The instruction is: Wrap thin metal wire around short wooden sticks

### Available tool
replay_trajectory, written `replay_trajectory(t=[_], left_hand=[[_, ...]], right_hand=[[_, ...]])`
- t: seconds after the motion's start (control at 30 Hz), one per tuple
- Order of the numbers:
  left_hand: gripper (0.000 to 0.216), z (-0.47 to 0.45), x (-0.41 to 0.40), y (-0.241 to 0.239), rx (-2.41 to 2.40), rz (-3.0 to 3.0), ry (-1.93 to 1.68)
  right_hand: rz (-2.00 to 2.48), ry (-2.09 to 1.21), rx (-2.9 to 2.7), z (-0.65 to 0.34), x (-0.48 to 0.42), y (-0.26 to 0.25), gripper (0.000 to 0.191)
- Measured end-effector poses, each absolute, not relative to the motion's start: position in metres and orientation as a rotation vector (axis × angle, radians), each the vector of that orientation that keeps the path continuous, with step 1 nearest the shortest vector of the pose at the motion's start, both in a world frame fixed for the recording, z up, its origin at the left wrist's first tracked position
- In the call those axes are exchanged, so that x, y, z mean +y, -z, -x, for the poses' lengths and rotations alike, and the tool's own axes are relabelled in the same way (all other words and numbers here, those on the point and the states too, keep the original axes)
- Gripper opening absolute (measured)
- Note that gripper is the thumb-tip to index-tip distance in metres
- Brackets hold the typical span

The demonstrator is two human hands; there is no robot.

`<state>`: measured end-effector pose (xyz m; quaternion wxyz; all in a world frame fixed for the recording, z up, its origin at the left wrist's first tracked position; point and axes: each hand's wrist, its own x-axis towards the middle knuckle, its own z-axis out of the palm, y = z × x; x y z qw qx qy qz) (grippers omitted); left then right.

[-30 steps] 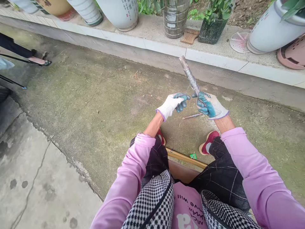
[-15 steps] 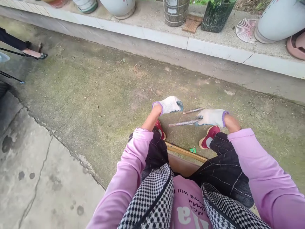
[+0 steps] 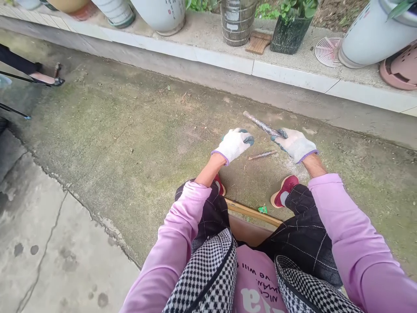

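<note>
In the head view my right hand (image 3: 297, 144), in a white glove with a dark grip coating, is closed around one end of a rod (image 3: 260, 123). Its middle has a shiny, silvery patterned surface and its far end is brownish; it tilts up and to the left, off the ground. A second, thinner-looking rod (image 3: 262, 154) lies on the concrete between my feet and hands. My left hand (image 3: 235, 144), gloved alike, hovers left of both rods with its fingers curled inward. Whatever those fingers may hold is hidden.
Potted plants and white pots (image 3: 159, 15) line a low tiled ledge (image 3: 221, 61) ahead. A small green wrapper (image 3: 262, 209) lies beside a wooden bar (image 3: 252, 211) below my seat. Another person's foot (image 3: 58, 81) shows at the far left.
My right hand has swung the rod's far end up and away from me. My left hand has turned, its fingers pointing further forward. The second rod stays on the ground.
</note>
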<state>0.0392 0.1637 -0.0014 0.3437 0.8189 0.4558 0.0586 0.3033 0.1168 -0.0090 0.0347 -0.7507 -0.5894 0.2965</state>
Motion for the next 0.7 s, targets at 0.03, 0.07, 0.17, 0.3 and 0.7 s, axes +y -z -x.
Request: replay_trajectory(t=[0.03,0.07,0.17,0.3,0.7], left_hand=[[0.024,-0.042,0.162,0.000,1.148,-2.068,-0.178],[0.026,-0.044,0.160,0.000,1.107,-1.977,-0.202],[0.025,-0.052,0.152,0.001,1.004,-1.665,-0.249],[0.026,-0.058,0.144,0.005,0.943,-1.437,-0.221],[0.015,-0.054,0.151,-0.010,1.102,-1.289,-0.160]], right_hand=[[2.261,-0.980,-1.720,-0.301,0.116,0.009,0.026],[2.213,-1.060,-1.627,-0.298,0.115,0.010,0.027],[2.130,-1.154,-1.566,-0.292,0.116,0.012,0.024],[2.324,-0.832,-1.897,-0.287,0.118,0.015,0.019],[1.456,-1.712,-1.160,-0.294,0.102,-0.017,0.067]])
